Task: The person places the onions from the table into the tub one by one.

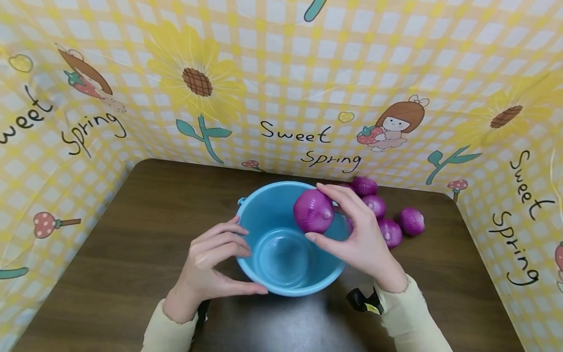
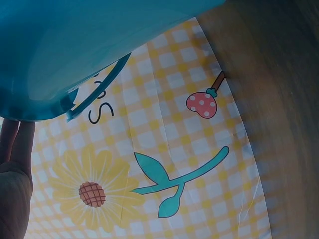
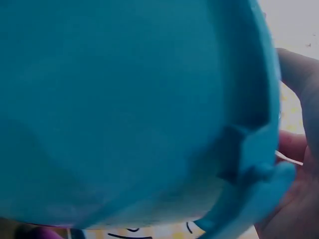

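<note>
A round blue bucket [image 1: 264,212] stands upright on the table, its inside bare in the head view. My left hand [image 1: 204,266] grips the left rim, fingertips over the edge and thumb along the front. Above the bucket's right side, my right hand [image 1: 367,237] pinches a purple onion [image 1: 313,211] between thumb and fingers. Bucket wall [image 2: 99,45] fills the top of the left wrist view, with left-hand fingers [image 2: 22,144] at the rim. In the right wrist view the bucket [image 3: 109,99] covers most of the frame and hides the held onion.
Several more purple onions [image 1: 412,221] lie on the table right of the bucket, some partly hidden behind my right hand. The dark wooden table [image 1: 145,234] is bordered by a yellow checked cloth [image 1: 281,98] at the back and sides. Black wrist gear [image 1: 362,299] shows beneath my right wrist.
</note>
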Motion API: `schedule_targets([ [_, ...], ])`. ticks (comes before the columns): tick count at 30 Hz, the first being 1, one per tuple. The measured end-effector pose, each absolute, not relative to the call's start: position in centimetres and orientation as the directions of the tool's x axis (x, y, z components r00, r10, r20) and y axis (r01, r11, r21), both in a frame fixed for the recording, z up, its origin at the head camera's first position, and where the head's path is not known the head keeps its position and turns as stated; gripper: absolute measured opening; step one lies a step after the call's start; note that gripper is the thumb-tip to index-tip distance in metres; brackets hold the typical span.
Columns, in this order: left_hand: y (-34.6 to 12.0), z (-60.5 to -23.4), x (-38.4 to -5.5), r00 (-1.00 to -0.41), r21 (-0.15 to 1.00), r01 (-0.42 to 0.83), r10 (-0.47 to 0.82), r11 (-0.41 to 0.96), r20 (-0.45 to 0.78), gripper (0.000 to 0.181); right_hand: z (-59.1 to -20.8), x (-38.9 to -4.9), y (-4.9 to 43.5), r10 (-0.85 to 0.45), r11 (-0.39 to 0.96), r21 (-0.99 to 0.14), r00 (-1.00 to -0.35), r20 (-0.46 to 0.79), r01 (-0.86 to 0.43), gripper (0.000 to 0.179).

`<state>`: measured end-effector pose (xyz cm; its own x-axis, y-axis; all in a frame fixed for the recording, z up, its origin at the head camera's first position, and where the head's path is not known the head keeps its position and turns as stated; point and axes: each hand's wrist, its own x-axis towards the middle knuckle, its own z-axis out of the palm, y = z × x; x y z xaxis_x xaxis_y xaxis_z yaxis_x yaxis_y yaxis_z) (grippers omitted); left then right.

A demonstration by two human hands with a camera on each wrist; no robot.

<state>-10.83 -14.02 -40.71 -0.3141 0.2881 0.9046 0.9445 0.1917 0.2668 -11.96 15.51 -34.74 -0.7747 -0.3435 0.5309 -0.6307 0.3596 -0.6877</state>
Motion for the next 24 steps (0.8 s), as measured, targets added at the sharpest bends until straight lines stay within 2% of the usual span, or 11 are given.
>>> schedule_targets([
  [12, -14.0, -40.8, -10.9, -0.312, 0.264, 0.945, 0.291, 0.195, 0.904, 0.057, -36.4, -12.1, 15.1, -0.404, 0.39, -0.697, -0.792, 0.458, -0.602, 0.084],
  [19, -14.1, -40.8, -10.9, -0.308, 0.261, 0.946, 0.287, 0.191, 0.907, 0.056, -36.4, -12.1, 15.0, -0.402, 0.429, -0.662, -0.786, 0.469, -0.615, 0.081],
  [24, -14.0, -40.7, -10.8, -0.315, 0.268, 0.944, 0.289, 0.192, 0.904, 0.055, -36.3, -11.8, 15.2, -0.374, 0.425, -0.679, -0.799, 0.471, -0.599, 0.077],
])
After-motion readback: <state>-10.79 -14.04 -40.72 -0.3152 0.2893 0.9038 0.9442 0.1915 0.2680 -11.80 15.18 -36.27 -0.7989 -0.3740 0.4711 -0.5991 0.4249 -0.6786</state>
